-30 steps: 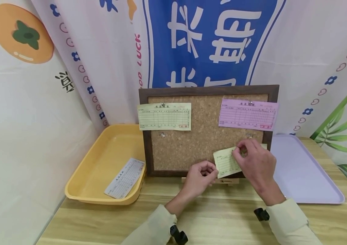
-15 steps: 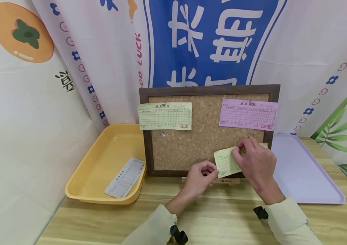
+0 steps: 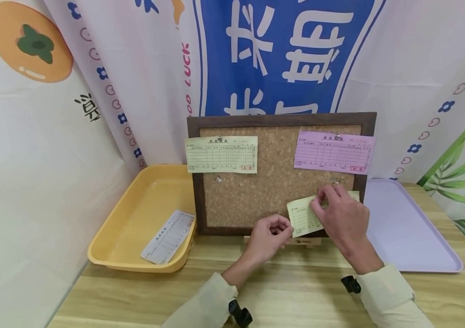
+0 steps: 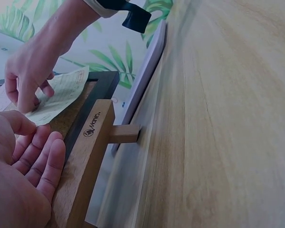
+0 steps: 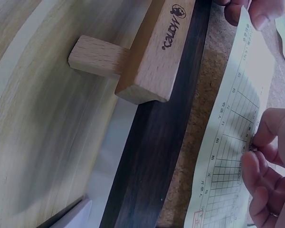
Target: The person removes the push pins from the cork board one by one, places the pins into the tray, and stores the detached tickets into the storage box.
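A pale yellow receipt slip (image 3: 303,217) lies tilted against the lower right of the framed cork board (image 3: 273,182). My left hand (image 3: 268,238) pinches its lower left corner between thumb and fingertip. Over the slip's upper edge, my right hand (image 3: 344,216) pinches a small pushpin (image 5: 252,146), mostly covered by the fingertips in the right wrist view. Whether its point has entered the cork cannot be seen. Another yellow receipt slip (image 3: 222,156) is pinned at the board's upper left, and a purple receipt slip (image 3: 332,152) at its upper right.
Two loose-looking pins show on the cork, one pin (image 3: 218,180) at left. A wooden stand (image 4: 92,137) supports the board. To the left, a yellow tray (image 3: 134,205) holds a white receipt slip (image 3: 168,237). A lilac tray (image 3: 404,232) lies right, on the wooden table (image 3: 298,291).
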### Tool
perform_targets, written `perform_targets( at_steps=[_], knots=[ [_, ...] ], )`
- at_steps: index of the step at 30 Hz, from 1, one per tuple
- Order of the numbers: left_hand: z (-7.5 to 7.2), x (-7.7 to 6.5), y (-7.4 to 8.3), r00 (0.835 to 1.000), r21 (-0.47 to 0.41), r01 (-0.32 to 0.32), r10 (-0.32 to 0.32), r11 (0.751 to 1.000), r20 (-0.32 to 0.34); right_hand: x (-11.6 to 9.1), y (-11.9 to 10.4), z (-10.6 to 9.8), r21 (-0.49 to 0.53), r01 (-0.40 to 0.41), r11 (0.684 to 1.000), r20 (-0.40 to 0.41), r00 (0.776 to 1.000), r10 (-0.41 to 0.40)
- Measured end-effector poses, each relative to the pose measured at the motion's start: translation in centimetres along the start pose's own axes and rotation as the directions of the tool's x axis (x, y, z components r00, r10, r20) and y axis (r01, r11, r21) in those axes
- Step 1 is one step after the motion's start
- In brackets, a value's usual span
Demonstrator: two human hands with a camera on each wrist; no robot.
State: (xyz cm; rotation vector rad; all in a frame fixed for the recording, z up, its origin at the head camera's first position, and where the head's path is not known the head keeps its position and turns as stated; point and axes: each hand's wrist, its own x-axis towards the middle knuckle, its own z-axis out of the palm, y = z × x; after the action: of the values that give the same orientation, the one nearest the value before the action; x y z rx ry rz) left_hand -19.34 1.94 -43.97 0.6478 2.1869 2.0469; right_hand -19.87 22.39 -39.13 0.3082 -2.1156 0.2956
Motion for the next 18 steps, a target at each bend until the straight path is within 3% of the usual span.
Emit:
perform_targets(
  at_steps=[18],
  knots=[
    [0.07,0.00,0.06,1.000,-0.013,-0.004,0.004,1.000,-0.005,-0.06,-0.09,0.35,-0.027,-0.031,0.999,-0.010,0.999,0.031]
  ],
)
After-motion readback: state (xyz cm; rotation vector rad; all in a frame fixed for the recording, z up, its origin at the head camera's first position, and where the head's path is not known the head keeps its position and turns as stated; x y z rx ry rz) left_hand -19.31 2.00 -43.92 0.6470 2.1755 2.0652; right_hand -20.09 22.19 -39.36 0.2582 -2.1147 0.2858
